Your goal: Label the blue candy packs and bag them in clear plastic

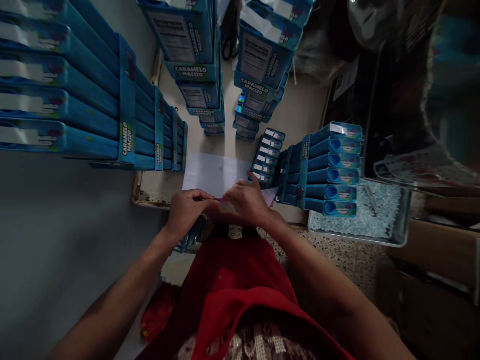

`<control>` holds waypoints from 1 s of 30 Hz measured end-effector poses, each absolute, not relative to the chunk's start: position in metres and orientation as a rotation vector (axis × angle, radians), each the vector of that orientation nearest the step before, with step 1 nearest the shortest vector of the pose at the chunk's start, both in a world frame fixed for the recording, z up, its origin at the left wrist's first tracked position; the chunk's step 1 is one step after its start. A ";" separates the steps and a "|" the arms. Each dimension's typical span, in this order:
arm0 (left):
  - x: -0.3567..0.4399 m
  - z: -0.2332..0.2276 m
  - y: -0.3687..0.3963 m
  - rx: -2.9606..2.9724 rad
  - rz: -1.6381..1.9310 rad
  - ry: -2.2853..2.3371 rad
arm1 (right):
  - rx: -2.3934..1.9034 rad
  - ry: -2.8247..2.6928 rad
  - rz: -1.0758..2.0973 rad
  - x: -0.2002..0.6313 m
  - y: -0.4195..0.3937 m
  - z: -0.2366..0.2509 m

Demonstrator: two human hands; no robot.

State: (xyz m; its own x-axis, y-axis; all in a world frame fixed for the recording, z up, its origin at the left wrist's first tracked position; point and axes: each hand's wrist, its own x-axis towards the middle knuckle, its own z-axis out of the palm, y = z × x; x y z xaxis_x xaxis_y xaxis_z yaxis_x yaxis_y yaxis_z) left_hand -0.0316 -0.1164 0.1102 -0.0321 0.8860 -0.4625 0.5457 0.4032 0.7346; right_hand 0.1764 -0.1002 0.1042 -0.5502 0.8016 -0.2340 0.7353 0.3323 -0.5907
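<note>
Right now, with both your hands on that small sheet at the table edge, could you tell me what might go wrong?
1. The tall stacks of blue boxes stand close around the white paper; a wide elbow movement could probably topple one.
2. The left hand and right hand work at the very table edge, so the small sheet might slip to the floor.
3. The light is dim, so a misfold may go unnoticed.

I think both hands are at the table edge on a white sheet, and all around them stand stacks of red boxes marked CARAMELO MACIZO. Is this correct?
Not quite: the boxes are blue, not red, as the head view shows. The red you see is the person's clothing below. The rest holds: the left hand and right hand are together at the table edge on the white sheet, with the stacks marked CARAMELO MACIZO around them.
</note>
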 end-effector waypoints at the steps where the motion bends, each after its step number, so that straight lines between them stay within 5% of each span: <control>1: -0.033 0.109 -0.118 1.261 0.477 1.744 | -1.418 -2.460 1.064 0.175 -0.096 0.102; 12: -0.063 0.124 -0.110 1.374 0.679 1.645 | -1.288 -2.434 1.240 0.170 -0.033 0.111; 21: -0.059 0.121 -0.109 0.989 0.831 1.652 | -1.411 -2.382 0.677 0.123 -0.060 0.150; 30: -0.060 0.115 -0.109 0.888 0.931 1.716 | -1.357 -2.330 0.468 0.090 -0.119 0.100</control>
